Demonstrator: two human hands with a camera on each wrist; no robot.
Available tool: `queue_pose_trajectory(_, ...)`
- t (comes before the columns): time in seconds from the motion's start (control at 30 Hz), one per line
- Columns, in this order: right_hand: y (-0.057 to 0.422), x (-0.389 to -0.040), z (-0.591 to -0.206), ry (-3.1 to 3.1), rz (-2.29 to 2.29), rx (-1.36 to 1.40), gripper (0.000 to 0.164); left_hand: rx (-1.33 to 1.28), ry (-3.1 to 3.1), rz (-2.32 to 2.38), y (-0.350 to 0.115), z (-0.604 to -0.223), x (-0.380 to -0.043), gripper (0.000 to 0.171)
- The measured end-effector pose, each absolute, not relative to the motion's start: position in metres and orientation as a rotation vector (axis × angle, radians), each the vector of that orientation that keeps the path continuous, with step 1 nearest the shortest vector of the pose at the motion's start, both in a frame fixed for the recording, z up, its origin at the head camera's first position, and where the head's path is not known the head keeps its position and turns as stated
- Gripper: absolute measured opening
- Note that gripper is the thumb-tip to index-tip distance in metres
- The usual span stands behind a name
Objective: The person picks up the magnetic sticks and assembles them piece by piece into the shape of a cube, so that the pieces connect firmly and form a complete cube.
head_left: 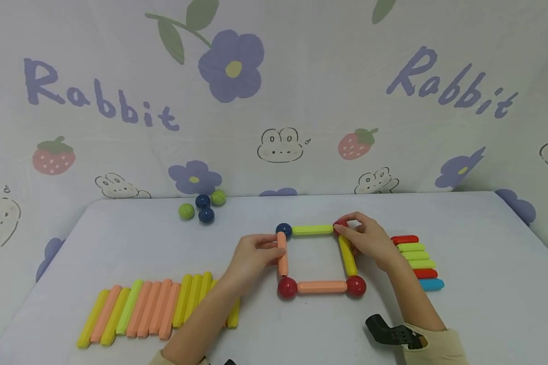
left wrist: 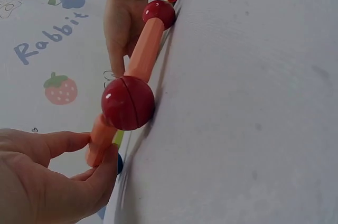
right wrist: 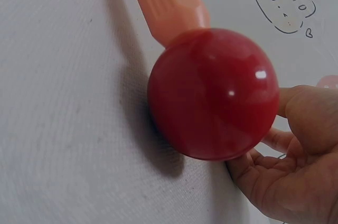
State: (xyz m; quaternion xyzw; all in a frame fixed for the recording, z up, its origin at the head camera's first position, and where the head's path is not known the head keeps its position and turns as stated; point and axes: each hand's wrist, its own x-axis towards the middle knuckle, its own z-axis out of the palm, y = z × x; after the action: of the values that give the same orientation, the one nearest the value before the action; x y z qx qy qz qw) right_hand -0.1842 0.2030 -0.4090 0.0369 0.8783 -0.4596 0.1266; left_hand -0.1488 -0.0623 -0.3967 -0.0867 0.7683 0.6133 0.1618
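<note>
A square of sticks and balls lies on the table. My left hand pinches its left side, an orange stick, between thumb and fingers; the left wrist view shows this grip close up. At the back right corner, my right hand holds a red ball, partly covered by the fingers. A yellow stick runs from there to the front right red ball. The back side is a lime stick, ending at a dark blue ball. In front, another orange stick meets a red ball.
A row of yellow, orange and lime sticks lies at the front left, partly behind the left forearm. Two green balls and two dark blue balls sit at the back left. Several red, lime and blue sticks lie right of the right forearm.
</note>
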Motion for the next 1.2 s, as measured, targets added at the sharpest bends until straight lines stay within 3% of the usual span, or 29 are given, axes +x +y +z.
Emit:
queue_pose_trajectory(0.87, 0.204, -0.185, -0.409, 2.540, -1.356, 0.126, 0.051, -0.173, 2.239, 1.682, -0.058, -0.407, -0.153, 0.046)
queue_pose_trajectory(1.2, 0.214, -0.177, -0.400, 2.568, -1.350, 0.079, 0.054, -0.131, 2.333, 1.599, -0.078, -0.395, -0.145, 0.043)
